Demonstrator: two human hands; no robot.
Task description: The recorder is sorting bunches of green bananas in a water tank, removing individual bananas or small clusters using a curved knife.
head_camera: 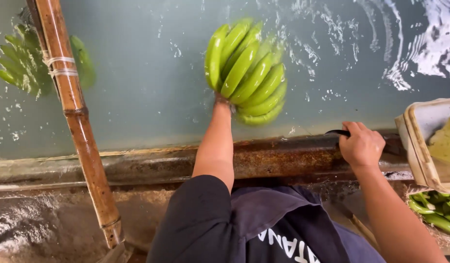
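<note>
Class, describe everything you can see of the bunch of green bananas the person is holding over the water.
The bunch of green bananas is a hand of unripe, glossy, curved fruit, about nine showing, fanned side by side. The left hand grips it from below at the crown, mostly hidden behind the fruit. It hangs over the water tank, its lower edge motion-blurred; whether it touches the water is unclear.

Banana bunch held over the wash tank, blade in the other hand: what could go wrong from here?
1. The left hand is hidden behind the green banana bunch, so the grip looks narrow; the bunch might drop into the water.
2. The right hand holds a dark blade on the wet tank rim; it might slip.
</note>
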